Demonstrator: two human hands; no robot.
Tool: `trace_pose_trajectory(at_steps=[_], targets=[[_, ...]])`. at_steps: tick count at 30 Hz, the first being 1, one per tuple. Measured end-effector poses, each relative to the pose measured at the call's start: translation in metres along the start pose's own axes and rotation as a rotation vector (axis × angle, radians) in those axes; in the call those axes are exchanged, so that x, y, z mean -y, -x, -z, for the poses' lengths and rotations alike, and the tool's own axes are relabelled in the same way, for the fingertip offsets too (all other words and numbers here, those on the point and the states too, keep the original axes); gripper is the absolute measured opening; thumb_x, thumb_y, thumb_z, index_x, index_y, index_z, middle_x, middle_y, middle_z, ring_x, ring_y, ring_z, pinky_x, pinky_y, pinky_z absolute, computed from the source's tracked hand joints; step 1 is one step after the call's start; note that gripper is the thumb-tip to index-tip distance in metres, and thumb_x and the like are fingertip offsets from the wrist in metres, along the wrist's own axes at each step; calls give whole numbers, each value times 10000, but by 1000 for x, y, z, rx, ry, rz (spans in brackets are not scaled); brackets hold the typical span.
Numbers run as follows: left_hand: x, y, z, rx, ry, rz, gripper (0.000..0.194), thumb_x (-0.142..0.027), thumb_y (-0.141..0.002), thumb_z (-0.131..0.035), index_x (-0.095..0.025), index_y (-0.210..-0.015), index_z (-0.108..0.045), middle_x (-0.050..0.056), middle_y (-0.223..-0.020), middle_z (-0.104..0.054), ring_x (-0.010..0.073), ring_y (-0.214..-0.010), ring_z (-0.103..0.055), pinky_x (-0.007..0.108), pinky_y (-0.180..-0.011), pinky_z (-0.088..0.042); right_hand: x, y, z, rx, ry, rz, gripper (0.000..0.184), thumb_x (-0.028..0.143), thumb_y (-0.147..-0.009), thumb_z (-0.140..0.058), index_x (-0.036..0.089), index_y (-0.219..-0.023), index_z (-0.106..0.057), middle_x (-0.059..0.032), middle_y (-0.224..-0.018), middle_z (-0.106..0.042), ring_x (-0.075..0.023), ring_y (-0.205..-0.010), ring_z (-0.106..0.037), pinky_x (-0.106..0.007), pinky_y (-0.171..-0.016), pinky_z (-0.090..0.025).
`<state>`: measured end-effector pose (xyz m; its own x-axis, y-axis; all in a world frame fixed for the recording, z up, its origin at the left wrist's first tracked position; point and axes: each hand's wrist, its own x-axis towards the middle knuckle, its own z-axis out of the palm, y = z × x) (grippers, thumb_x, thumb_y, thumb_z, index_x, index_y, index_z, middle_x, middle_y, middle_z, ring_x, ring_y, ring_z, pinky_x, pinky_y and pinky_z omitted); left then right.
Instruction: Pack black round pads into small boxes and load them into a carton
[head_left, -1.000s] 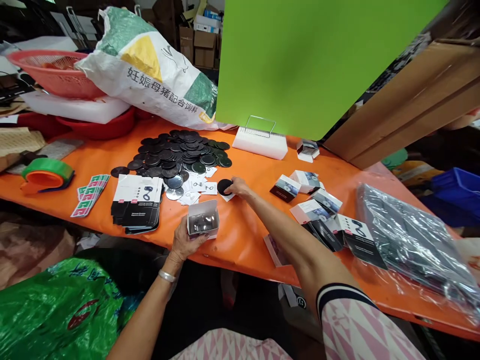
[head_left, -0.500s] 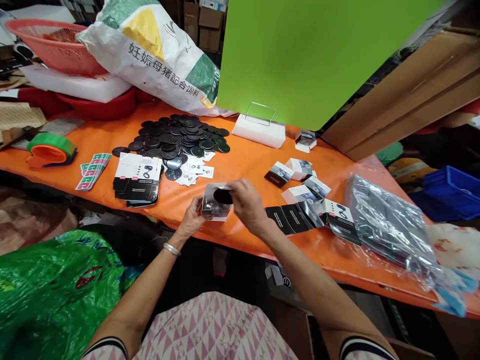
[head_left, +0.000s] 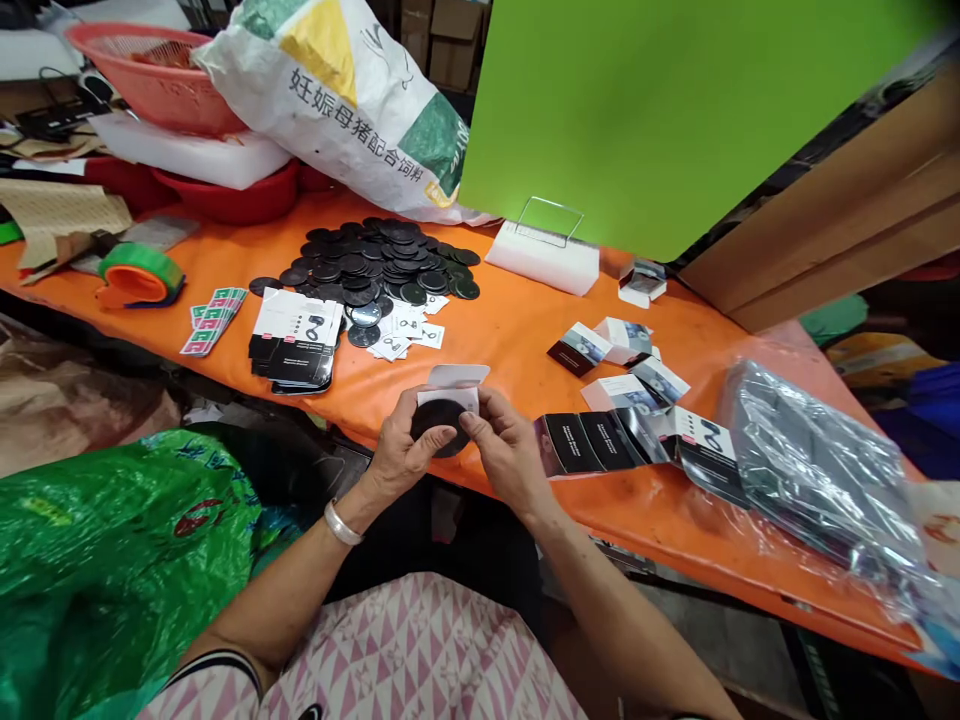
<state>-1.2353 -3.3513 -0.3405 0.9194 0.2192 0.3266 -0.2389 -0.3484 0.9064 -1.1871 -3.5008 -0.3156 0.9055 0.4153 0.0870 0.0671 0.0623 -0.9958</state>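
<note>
My left hand (head_left: 399, 455) and my right hand (head_left: 504, 447) meet at the near edge of the orange table (head_left: 517, 330). Together they hold a small white open box (head_left: 451, 388) with a black round disc (head_left: 437, 424) pressed at its mouth. The fingers of both hands are closed around the box and disc. Behind them lies a heap of black discs (head_left: 382, 265), a few small white cards (head_left: 403, 325) and a stack of flat black-and-white box blanks (head_left: 294, 340).
Folded small boxes (head_left: 626, 365) and flat blanks (head_left: 592, 438) lie to the right, beside a clear plastic bag (head_left: 817, 470). A green-orange tape roll (head_left: 139, 272), green sticker strips (head_left: 214, 318), a white woven sack (head_left: 352, 95), a red basket (head_left: 142, 75) and a green board (head_left: 652, 110) surround the work spot.
My right hand picked a black disc up from the table and brought it to the box in my left hand. Both hands drew back to the table's near edge.
</note>
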Motion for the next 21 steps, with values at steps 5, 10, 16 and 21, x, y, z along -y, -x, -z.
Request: trace_pose_trajectory(at_steps=[5,10,16,21], targets=[[4,15,-15,-126,63,59,392,-481,-868,-610,-187,-1105,-505,5,-825,-636,137,-742,-643,247,-684,-521,-18,19,-10,73,-266,-250,345,383,-773,-718,218,-1066,-644,-10,-946,-684,-153,-854,-624,-269,-781,-507],[3,31,-21,-288,-180,-71,304,-453,-915,-548,-192,-1069,-528,51,-919,-661,151,-807,-670,253,-699,-534,-27,28,-10,77,-461,-398,403,313,-638,-819,213,-995,-660,15,-828,-673,-130,-743,-603,-247,-707,-487],[32,17,-6,-251,59,28,407,-503,-894,-555,-195,-1156,-508,69,-988,-622,159,-871,-632,271,-729,-518,-5,8,20,105,127,-65,146,274,-838,-624,191,-932,-698,-14,-851,-665,-170,-803,-590,-296,-754,-465],[66,-9,-10,16,77,212,768,-410,-609,-840,-191,-1274,-523,120,-1262,-584,272,-1152,-566,355,-899,-498,-6,-32,19,88,1100,379,238,134,-934,-446,162,-937,-683,-106,-973,-666,-223,-890,-548,-335,-784,-399]])
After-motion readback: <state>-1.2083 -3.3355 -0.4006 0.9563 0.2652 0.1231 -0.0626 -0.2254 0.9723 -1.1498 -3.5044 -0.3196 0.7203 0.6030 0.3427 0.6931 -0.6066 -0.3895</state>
